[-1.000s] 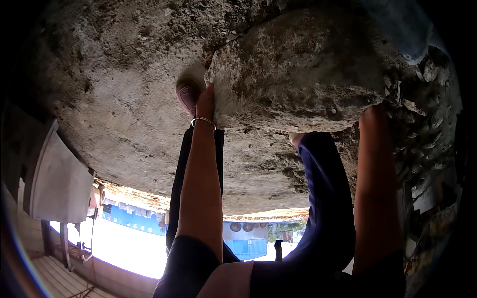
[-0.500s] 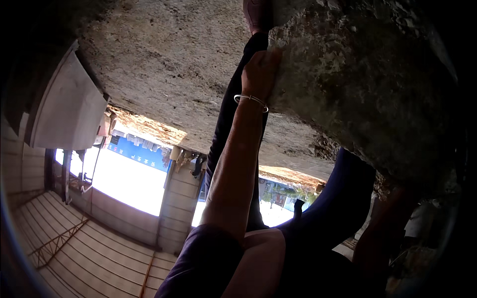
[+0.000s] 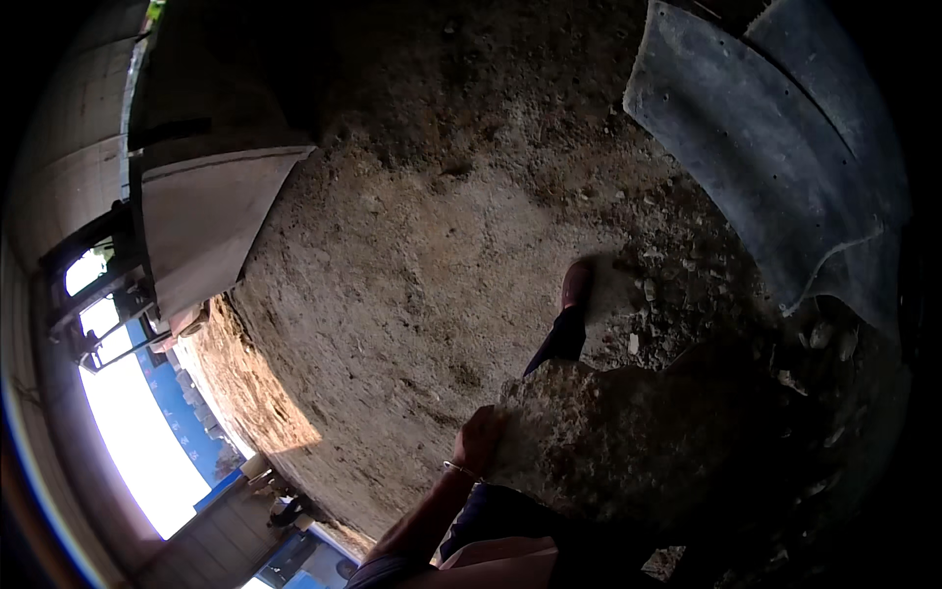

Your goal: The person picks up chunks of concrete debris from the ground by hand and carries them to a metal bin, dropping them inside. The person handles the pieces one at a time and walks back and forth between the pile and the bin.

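Observation:
A large, rough-faced rock (image 3: 579, 432) is held in front of my body, over my legs. My left hand (image 3: 478, 439), with a pale bracelet at the wrist, is closed on the rock's left edge, its fingers partly hidden against the stone. The rock's right side sinks into deep shadow. My right hand cannot be made out there. One foot in a dark reddish shoe (image 3: 579, 282) stands on the ground just beyond the rock.
Bent grey sheets (image 3: 756, 147) lie at the upper right. Loose rubble (image 3: 667, 294) is scattered between them and my foot. A pale angled panel (image 3: 216, 221) stands at the left, near a bright opening (image 3: 137, 442) in the wall. Rough dirt ground (image 3: 392, 294) spreads ahead.
The view has swung down and turned, bringing the grey sheets and more ground into sight. The rock and my left hand now appear lower in the picture, with the left hand still on the rock.

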Available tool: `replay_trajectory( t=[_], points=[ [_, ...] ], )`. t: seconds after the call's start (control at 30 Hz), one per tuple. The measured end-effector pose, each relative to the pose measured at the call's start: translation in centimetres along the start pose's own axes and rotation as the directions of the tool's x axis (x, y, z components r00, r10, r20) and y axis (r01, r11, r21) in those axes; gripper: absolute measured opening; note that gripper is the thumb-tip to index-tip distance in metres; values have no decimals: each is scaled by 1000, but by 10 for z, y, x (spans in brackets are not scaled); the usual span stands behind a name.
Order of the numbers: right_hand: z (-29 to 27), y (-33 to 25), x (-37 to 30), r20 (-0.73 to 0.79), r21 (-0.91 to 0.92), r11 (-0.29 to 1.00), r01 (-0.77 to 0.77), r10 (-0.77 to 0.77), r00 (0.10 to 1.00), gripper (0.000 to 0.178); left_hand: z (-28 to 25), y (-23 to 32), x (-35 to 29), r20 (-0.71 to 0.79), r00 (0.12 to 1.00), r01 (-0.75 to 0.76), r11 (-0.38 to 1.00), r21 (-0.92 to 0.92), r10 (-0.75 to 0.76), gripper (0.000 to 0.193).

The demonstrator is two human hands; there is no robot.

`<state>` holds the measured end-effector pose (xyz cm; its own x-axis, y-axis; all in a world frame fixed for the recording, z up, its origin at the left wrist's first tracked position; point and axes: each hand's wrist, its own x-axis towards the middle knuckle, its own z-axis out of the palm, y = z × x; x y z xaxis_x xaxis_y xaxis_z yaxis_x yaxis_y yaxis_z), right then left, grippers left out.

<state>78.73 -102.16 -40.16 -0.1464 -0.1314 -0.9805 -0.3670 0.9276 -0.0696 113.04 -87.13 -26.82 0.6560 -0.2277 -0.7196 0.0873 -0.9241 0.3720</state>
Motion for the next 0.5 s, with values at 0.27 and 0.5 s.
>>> replay_trajectory(
  t=[0.27, 0.5],
  points=[
    [93, -105, -84, 138, -162, 960, 226, -205, 969, 44, -34, -121, -76, 33, 950, 274, 782, -560, -310, 49],
    [241, -193, -191, 362, -370, 795, 481, -354, 862, 43, -115, -133, -55, -50, 956, 123, 551, -826, -289, 36]
  ],
)
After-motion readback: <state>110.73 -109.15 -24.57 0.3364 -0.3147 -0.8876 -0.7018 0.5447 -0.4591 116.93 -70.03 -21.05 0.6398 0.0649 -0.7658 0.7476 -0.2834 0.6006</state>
